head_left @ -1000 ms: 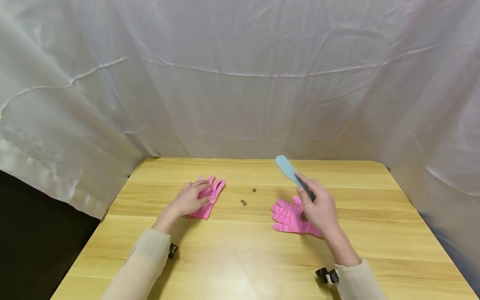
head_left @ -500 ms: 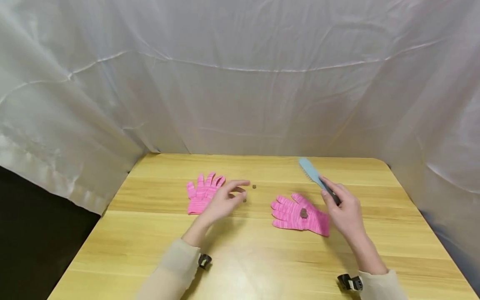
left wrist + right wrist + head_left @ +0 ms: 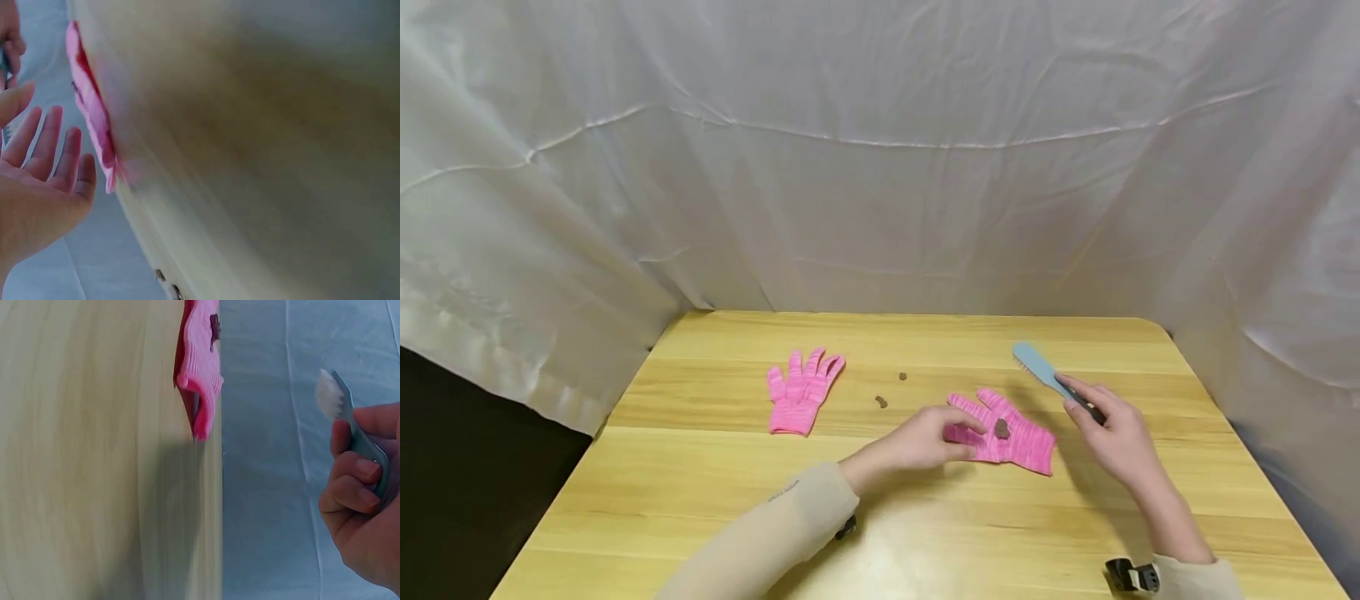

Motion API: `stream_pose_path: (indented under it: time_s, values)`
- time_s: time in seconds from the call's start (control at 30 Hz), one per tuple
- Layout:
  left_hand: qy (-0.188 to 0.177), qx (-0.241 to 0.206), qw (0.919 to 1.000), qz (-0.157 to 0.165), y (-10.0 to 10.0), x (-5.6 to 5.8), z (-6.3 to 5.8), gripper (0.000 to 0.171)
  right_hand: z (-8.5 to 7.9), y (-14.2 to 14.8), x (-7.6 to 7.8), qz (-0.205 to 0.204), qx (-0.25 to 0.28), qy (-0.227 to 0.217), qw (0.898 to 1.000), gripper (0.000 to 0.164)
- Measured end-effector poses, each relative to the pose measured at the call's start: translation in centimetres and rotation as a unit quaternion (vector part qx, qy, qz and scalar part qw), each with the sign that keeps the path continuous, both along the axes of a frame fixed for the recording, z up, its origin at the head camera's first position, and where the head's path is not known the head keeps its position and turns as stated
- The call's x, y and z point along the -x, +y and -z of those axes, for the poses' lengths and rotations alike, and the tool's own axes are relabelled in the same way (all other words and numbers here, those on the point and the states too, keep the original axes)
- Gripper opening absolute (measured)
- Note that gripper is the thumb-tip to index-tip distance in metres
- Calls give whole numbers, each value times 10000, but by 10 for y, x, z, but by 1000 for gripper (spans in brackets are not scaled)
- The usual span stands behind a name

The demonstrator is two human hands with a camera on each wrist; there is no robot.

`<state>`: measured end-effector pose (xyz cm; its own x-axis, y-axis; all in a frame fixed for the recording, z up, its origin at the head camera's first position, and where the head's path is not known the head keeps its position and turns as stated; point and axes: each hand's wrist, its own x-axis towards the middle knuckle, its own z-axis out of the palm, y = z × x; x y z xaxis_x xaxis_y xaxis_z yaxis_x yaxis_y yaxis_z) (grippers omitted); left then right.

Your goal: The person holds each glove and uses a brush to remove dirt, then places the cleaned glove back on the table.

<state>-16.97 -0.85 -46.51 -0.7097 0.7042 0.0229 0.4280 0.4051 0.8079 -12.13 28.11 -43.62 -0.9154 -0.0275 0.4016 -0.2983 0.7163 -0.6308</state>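
Note:
My right hand [image 3: 1116, 433] grips the dark handle of a brush with a light blue back [image 3: 1036, 364]. Its pale bristles show in the right wrist view, and the brush is held above the table. A pink knit glove [image 3: 1030, 444] lies flat on the right, fingers pointing left, with a dark brown clump [image 3: 1002, 429] on it. My left hand [image 3: 925, 439] hovers over that glove's finger end and hides part of it. In the left wrist view the left hand's fingers [image 3: 47, 147] are spread, holding nothing.
A second pink glove [image 3: 797, 402] lies at left on the wooden table [image 3: 700, 467]. Two small brown bits, one round [image 3: 902, 376] and one elongated [image 3: 881, 402], lie between the gloves. A grey-white curtain [image 3: 880, 208] hangs behind the table.
My left hand has left the left glove and crossed right to the other glove. My right hand has moved right with the brush, uncovering the right glove and its brown clump.

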Motion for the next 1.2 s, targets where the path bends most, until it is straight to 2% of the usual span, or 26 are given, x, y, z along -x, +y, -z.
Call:
stream_pose_path:
  time_s: [0.2,0.3,0.47,0.73,0.83,1.0,1.1,1.2]
  values:
    - [536,827,9945,345,13,10,4,46,0,6,3,-31,-70,-237,9997,37]
    - [678,1086,9907,455,16,14,5,48,0,8,3,-42,-77,-261,9996,37]
    - [984,1271,9847,671,16,18,6,39,1,9,3,-71,-105,-229,9997,37]
    - [1716,1547,9686,921,6,19,6,21,2,9,3,-51,-155,-243,9996,36]
    - [1741,1613,9688,711,3,18,2,16,2,9,2,-64,-150,-210,9996,36]
    - [1491,1787,9722,260,-3,18,-3,16,2,9,1,-55,-127,-220,9997,36]
    - [1426,1641,9758,209,-7,19,-2,16,2,9,0,-50,-114,-219,9997,36]
    - [1234,1332,9834,70,-12,19,0,17,2,9,0,-44,-115,-237,9996,36]
